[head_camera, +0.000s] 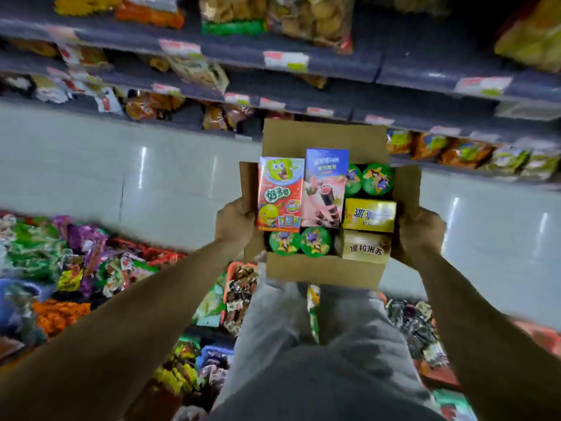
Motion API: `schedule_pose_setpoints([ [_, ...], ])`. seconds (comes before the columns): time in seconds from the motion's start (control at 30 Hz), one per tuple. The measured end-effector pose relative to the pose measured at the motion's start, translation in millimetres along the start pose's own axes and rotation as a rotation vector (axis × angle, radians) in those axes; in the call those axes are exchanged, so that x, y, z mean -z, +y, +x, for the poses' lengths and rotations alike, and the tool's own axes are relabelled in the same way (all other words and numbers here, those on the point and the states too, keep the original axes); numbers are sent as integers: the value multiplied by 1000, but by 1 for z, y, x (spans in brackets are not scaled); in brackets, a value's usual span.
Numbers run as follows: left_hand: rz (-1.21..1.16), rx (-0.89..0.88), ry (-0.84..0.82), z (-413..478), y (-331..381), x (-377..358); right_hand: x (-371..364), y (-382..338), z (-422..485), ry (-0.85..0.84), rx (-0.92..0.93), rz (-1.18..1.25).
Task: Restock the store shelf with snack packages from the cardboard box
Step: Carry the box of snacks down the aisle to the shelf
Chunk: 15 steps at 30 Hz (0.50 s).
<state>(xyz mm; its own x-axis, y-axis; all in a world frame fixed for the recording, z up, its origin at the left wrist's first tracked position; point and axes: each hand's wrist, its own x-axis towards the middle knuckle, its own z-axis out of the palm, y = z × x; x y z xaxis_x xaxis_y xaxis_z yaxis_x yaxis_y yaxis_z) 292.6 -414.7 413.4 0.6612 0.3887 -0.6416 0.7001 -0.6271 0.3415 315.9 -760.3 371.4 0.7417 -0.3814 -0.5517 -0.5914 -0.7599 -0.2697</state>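
Note:
An open cardboard box is held in front of me above my legs. My left hand grips its left side and my right hand grips its right side. Inside lie a red cartoon snack box, a blue-and-pink wafer roll box, a yellow box, a gold box and several green round-lidded tubs. Dark store shelves holding snack bags rise ahead.
A pale tiled floor runs between the shelves and me. Low bins heaped with colourful snack packets lie at the left and below, more packets at the right. Price tags line the shelf edges.

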Motion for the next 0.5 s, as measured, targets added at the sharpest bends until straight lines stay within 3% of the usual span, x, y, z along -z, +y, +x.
schedule_pose_setpoints([
  [0.3,473,-452,-180,18,131,-84,24,123,-38,190,-364,186],
  [0.5,669,-662,-135,-6,216,-151,31,185,-66,343,-544,360],
])
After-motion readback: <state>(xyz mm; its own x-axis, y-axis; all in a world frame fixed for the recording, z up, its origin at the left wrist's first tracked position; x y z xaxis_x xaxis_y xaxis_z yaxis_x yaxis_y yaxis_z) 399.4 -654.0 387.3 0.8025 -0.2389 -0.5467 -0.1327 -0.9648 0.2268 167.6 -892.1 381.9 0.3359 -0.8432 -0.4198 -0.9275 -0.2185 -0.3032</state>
